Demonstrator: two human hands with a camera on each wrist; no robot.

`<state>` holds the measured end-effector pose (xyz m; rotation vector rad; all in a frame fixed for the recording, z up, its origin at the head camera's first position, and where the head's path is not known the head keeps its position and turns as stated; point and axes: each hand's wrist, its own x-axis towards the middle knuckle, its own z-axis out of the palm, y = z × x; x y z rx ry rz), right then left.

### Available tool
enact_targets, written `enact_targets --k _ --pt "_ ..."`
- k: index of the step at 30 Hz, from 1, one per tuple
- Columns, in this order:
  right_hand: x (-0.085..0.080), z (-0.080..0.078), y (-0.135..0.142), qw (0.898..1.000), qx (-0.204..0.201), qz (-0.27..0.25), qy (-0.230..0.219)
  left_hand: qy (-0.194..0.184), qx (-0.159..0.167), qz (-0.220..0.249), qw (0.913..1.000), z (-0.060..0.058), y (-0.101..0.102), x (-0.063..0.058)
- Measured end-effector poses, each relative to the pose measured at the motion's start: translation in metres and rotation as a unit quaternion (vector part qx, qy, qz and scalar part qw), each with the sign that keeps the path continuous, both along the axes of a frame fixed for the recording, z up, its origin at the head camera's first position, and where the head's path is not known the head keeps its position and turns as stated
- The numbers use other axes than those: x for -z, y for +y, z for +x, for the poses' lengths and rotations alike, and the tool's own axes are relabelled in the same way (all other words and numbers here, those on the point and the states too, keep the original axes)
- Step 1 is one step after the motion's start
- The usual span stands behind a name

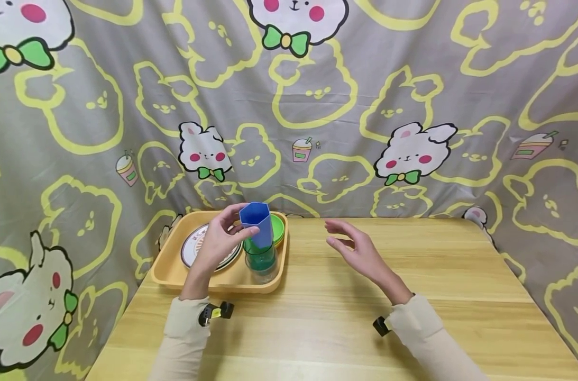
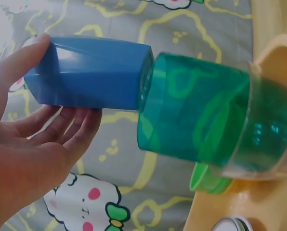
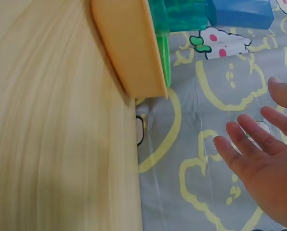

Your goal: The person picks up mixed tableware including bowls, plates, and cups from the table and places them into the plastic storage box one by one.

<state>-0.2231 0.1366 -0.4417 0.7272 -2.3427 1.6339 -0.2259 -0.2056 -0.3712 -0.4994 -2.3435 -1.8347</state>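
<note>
My left hand [image 1: 217, 235] holds a blue six-sided cup [image 1: 265, 231] between thumb and fingers, its mouth up. The base of the blue cup is right at the rim of a see-through green cup [image 2: 191, 106]. That green cup sits inside a clear cup [image 1: 266, 275] at the right side of a yellow-orange tray [image 1: 208, 287]. My right hand [image 1: 357, 251] hovers above the table to the right of the tray, fingers spread and relaxed, holding nothing. In the right wrist view its palm and fingers show bare.
Inside the tray lie stacked white plates [image 1: 191, 246] with dark rims, partly behind my left hand. A light green bowl [image 1: 278, 228] stands at the tray's back right. The tray rests on the left of a wooden table [image 1: 412, 264], with a patterned curtain [image 1: 327, 106] behind.
</note>
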Motion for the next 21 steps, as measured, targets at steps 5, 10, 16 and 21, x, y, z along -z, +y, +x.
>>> enact_targets --k 5,10,16,21 --pt "0.006 0.002 0.010 1.000 0.010 0.018 0.022 0.004 -0.005 -0.007 1.0000 0.000 -0.003 0.007" --pt "0.007 0.007 0.020 1.000 0.018 0.020 0.017 -0.006 -0.008 -0.032 0.9994 0.000 -0.007 0.015" --pt "0.017 0.009 0.034 0.999 0.022 0.028 0.012 -0.025 0.003 -0.084 0.9962 0.002 -0.008 0.023" --pt "0.025 0.013 0.041 0.999 0.027 0.036 0.009 -0.025 0.003 -0.109 0.9938 0.001 -0.008 0.029"
